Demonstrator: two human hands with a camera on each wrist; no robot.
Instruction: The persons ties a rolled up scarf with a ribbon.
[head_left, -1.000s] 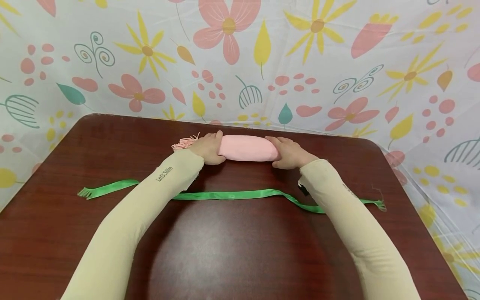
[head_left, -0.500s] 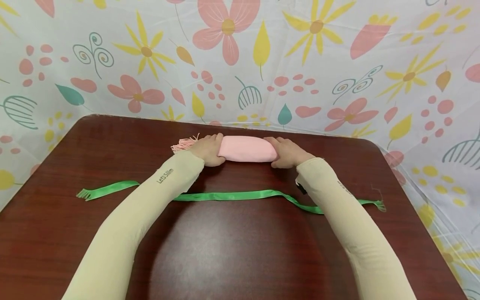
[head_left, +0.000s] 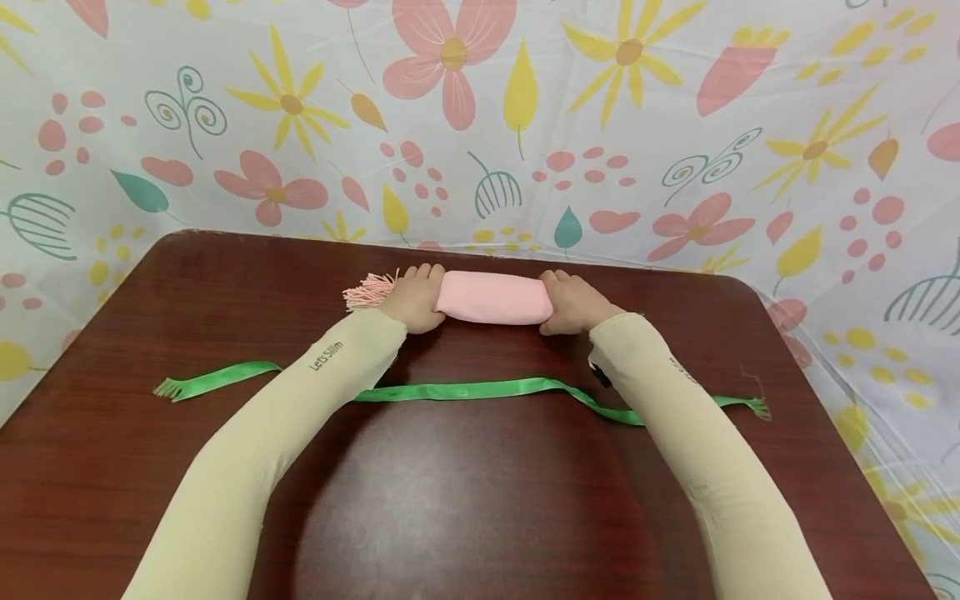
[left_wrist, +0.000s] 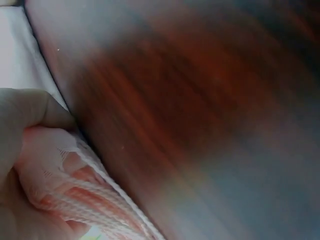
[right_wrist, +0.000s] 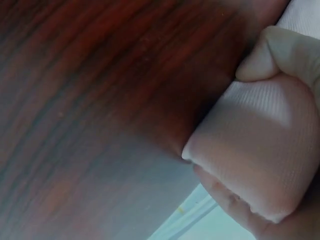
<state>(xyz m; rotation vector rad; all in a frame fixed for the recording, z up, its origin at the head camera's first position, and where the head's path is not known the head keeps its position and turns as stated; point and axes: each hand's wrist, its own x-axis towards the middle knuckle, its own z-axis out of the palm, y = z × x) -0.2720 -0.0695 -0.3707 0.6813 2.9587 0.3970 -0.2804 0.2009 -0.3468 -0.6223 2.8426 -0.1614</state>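
A pink fringed scarf (head_left: 495, 298), rolled into a thick bundle, lies across the back part of the table. My left hand (head_left: 414, 298) grips its left end, where loose pink fringe (head_left: 371, 292) sticks out. The right end is held by my right hand (head_left: 576, 303). Up close in the left wrist view, fingers curl round the bundle beside the fringe strands (left_wrist: 100, 200). In the right wrist view, ribbed pink fabric (right_wrist: 255, 135) sits between thumb and fingers. On the near side of the bundle lies a green ribbon (head_left: 457, 391), partly hidden under both forearms.
The dark brown wooden table (head_left: 465, 500) has rounded far corners. Behind it hangs a white curtain (head_left: 480, 125) printed with flowers and leaves, close to the back edge. The ribbon's frayed left end (head_left: 171, 388) shows beyond my left sleeve.
My right hand has shifted slightly left along the roll. The left thumb has drawn in against the fabric. The scarf and ribbon stay about where they were.
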